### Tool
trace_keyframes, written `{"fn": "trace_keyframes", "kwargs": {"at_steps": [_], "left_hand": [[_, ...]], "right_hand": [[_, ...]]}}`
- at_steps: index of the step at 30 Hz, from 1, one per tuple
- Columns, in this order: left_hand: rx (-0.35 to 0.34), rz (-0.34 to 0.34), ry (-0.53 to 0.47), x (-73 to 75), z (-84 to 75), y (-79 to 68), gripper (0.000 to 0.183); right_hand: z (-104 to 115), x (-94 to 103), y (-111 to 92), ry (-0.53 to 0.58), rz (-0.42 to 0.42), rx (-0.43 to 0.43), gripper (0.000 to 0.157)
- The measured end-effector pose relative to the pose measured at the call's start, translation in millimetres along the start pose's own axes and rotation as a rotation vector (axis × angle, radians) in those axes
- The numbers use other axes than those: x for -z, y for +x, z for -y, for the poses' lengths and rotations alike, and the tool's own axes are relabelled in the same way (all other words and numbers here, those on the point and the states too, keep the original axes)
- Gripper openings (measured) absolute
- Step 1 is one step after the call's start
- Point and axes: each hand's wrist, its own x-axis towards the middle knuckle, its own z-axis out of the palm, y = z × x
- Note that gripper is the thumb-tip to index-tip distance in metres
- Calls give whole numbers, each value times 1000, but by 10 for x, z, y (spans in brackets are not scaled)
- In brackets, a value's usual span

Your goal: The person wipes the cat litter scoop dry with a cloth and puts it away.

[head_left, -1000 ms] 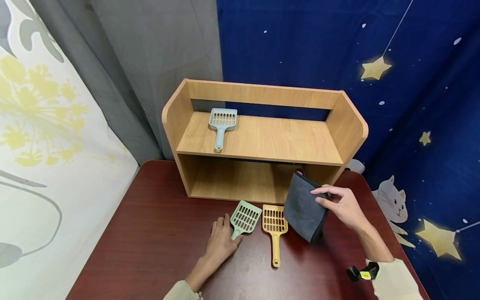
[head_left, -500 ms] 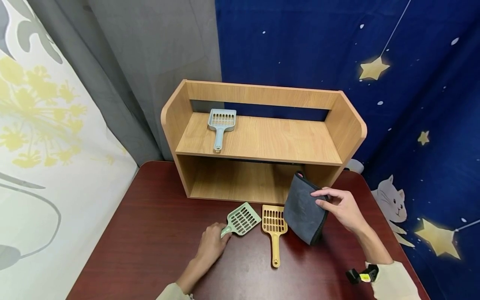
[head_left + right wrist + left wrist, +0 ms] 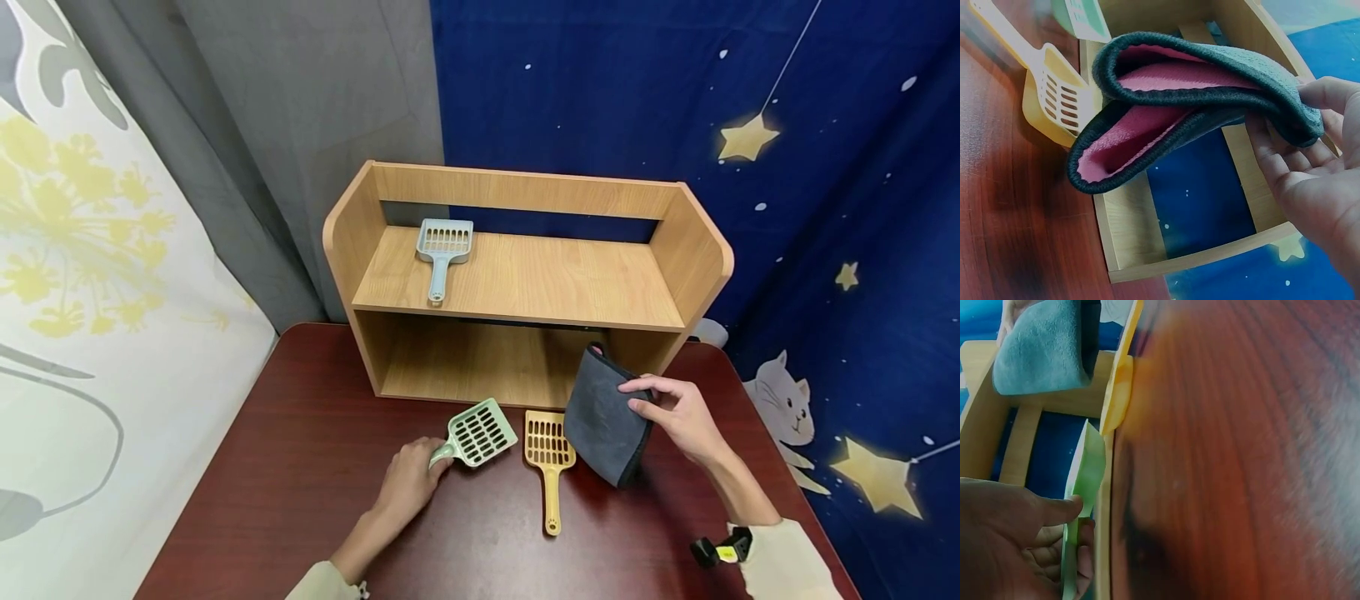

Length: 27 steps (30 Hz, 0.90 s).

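Note:
My left hand (image 3: 408, 482) grips the handle of a green slotted litter scoop (image 3: 480, 433); in the left wrist view the scoop (image 3: 1088, 465) stands edge-on between thumb and curled fingers. My right hand (image 3: 678, 414) pinches a folded grey cloth (image 3: 606, 415) by its right edge. The right wrist view shows the cloth's pink inner side (image 3: 1172, 76) and dark stitched border. Between the two hands a yellow litter scoop (image 3: 550, 442) lies on the table, handle toward me, its head close to the cloth.
A two-level wooden shelf (image 3: 517, 312) stands at the back of the dark red table (image 3: 300, 467). On its upper level, at the left, lies a light blue litter scoop (image 3: 445, 242). Grey and star-patterned blue curtains (image 3: 570, 92) hang behind.
My left hand has taken hold of the green scoop's handle, turned the scoop so its handle points left, and drawn it slightly left. The right hand and cloth have barely moved.

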Motion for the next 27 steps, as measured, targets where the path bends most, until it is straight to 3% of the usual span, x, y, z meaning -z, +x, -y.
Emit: {"fn": "trace_keyframes", "kwargs": {"at_steps": [8, 17, 21, 27], "left_hand": [[-92, 44, 24, 155, -86, 126, 17], [-182, 92, 37, 284, -204, 283, 14], [-235, 117, 22, 333, -273, 348, 13], [-323, 158, 2, 409, -369, 444, 17]], "right_hand": [[-2, -56, 28, 30, -22, -21, 24], [1, -59, 110, -44, -6, 8, 27], [7, -60, 183, -85, -2, 35, 26], [-28, -85, 320, -61, 25, 124, 28]]}}
